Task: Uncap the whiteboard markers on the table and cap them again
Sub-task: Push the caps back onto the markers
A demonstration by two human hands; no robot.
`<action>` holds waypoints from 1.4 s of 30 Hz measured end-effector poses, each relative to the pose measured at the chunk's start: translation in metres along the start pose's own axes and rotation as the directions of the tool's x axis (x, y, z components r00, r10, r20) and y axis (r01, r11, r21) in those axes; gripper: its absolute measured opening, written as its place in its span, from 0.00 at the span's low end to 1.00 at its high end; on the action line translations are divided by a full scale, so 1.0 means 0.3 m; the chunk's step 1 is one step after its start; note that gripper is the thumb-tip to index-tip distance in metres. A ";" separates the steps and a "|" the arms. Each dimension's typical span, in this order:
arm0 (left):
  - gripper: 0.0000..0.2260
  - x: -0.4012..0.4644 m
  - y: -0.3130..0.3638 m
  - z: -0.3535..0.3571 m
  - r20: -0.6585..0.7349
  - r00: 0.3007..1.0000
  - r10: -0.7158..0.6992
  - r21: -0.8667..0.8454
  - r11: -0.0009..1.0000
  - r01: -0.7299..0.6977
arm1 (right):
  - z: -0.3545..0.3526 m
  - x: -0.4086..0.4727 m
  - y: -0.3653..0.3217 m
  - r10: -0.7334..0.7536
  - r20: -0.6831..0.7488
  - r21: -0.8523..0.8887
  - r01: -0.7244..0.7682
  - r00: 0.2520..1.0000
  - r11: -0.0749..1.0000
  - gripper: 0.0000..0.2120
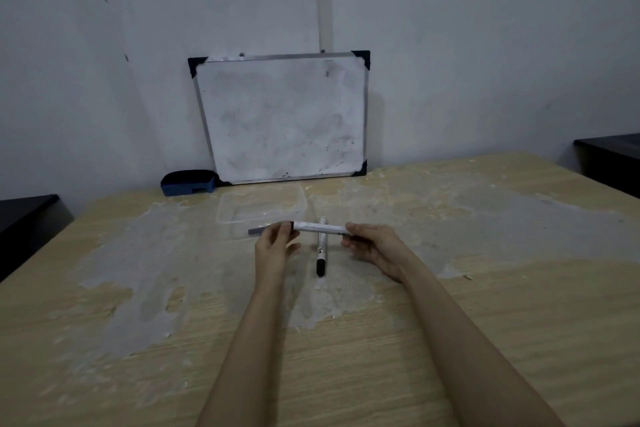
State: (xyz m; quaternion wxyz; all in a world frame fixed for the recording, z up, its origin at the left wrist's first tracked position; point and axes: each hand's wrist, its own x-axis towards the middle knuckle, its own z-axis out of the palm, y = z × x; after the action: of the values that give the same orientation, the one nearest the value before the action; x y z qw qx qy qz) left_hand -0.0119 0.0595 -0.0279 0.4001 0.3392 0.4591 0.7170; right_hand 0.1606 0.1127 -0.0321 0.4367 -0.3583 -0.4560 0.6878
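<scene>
Toward the counter's far edge, held level above it: one marker, light, stiff, smooth-barrelled. My left grip pinches the cap end, my right grip the tail. Second marker lies capped beneath, untouched.

held marker: white barrel, horizontal above table (cap end blurred) | second marker: lying flat beneath it, black cap toward camera, capped

One head-worn view looks forward and down across the table toward the wall.
</scene>
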 end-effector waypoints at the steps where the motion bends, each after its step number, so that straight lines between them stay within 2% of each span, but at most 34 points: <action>1: 0.07 0.002 0.003 -0.002 -0.009 0.999 -0.032 -0.045 0.998 0.032 | -0.001 -0.006 -0.005 0.025 0.048 -0.054 -0.023 0.999 0.998 0.05; 3: 0.09 0.002 0.010 0.000 0.005 0.997 -0.081 -0.131 0.988 0.081 | -0.004 -0.018 -0.014 0.097 0.131 -0.132 -0.080 0.987 0.988 0.04; 6: 0.09 -0.007 0.013 0.015 0.064 0.987 -0.148 -0.200 0.967 0.158 | 0.008 -0.038 -0.027 0.240 0.306 -0.233 -0.171 0.921 0.957 0.11; 8: 0.08 -0.008 0.019 0.029 0.128 0.966 -0.224 -0.317 0.914 0.253 | 0.032 -0.045 -0.023 0.305 0.388 -0.306 -0.191 0.870 0.933 0.11; 11: 0.09 -0.007 0.028 0.058 0.215 0.923 -0.319 -0.462 0.799 0.384 | 0.067 -0.048 -0.005 0.321 0.450 -0.315 -0.188 0.833 0.930 0.06; 13: 0.12 0.000 0.035 0.090 0.239 0.909 -0.340 -0.570 0.709 0.415 | 0.076 -0.042 0.008 0.306 0.431 -0.259 -0.208 0.849 0.943 0.08; 15: 0.17 0.009 0.034 0.127 0.225 0.919 -0.323 -0.637 0.665 0.389 | 0.072 -0.038 0.016 0.292 0.383 -0.154 -0.251 0.877 0.956 0.08; 18: 0.20 0.017 0.014 0.156 0.170 0.940 -0.297 -0.667 0.667 0.331 | 0.066 -0.044 0.022 0.280 0.361 -0.135 -0.248 0.889 0.959 0.06; 23: 0.20 0.029 -0.019 0.130 0.200 0.937 -0.286 -0.685 0.643 0.343 | 0.088 -0.051 0.019 0.297 0.350 -0.178 -0.248 0.888 0.952 0.10; 29: 0.19 0.019 -0.019 0.132 0.188 0.939 -0.287 -0.675 0.657 0.336 | 0.098 -0.061 0.015 0.271 0.290 -0.226 -0.210 0.918 0.951 0.11; 38: 0.16 0.014 -0.009 0.147 0.151 0.946 -0.288 -0.673 0.671 0.312 | 0.086 -0.065 0.009 0.255 0.341 -0.176 -0.205 0.905 0.963 0.10; 42: 0.16 0.017 -0.009 0.150 0.157 0.945 -0.286 -0.662 0.680 0.315 | 0.085 -0.066 0.010 0.250 0.344 -0.184 -0.196 0.905 0.963 0.13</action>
State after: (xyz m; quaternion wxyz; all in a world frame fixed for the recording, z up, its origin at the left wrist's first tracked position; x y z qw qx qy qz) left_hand 0.0249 0.0822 -0.0141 0.6174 0.1041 0.2063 0.7520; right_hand 0.1443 0.0858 -0.0247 0.2356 -0.3053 -0.5337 0.7526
